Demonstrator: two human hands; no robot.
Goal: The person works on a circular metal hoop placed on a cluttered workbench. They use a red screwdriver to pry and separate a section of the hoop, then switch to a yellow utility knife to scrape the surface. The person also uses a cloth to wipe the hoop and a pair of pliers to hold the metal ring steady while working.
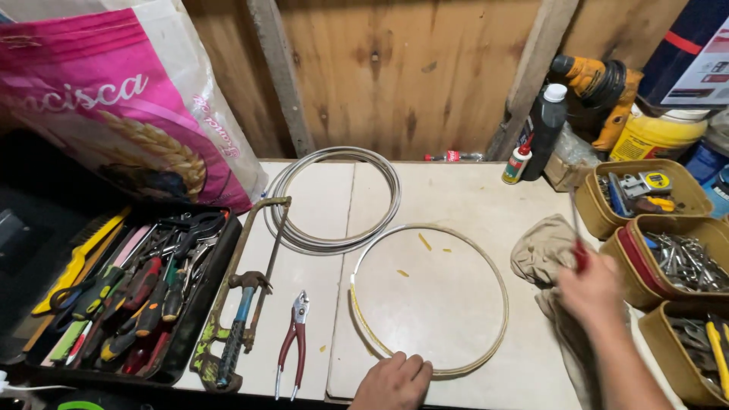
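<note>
A big pink-and-white sack (114,99) leans back left; black bottle (544,129) and yellow tub (657,137) stand back right.

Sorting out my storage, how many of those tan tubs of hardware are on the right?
3, stacked along the right edge: the far tub, the middle tub and the near tub, partly cut off; more may sit out of frame.

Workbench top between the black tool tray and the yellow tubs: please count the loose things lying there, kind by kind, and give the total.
Wire coil: 1
Thin hoop, under the left hand: 1
Hacksaw: 1
Hammer: 1
Red-handled pliers: 1
Beige rag, beside the right hand: 1
Total: 6
</note>
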